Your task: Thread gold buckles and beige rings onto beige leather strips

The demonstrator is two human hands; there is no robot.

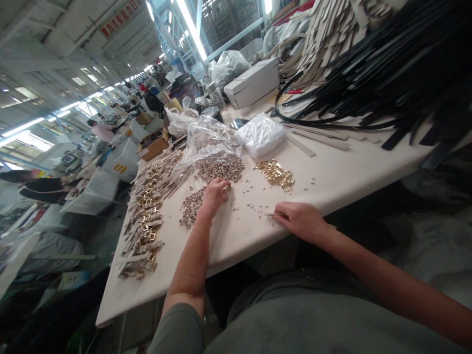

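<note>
My left hand (215, 195) is at the edge of a pile of small beige leather loops (217, 169), its fingers bent and drawn together. Whatever sits between those fingertips is too small to make out. A second heap of loops (191, 209) lies to the left of that wrist. My right hand (300, 220) is closed near the table's front edge, gripping a thin pale strip (271, 214) that points left. Tiny pale bits (252, 206) are scattered on the tabletop between both hands. Beyond the right hand lies a pile of gold-coloured buckles (276, 174).
Beige straps with gold buckles (147, 211) line the left side of the white table (228, 250). Clear plastic bags (210, 140), a wrapped white bundle (260, 133) and a white box (252, 82) stand farther back. Black straps (387, 73) hang over the right end. A person (42, 189) works at the left.
</note>
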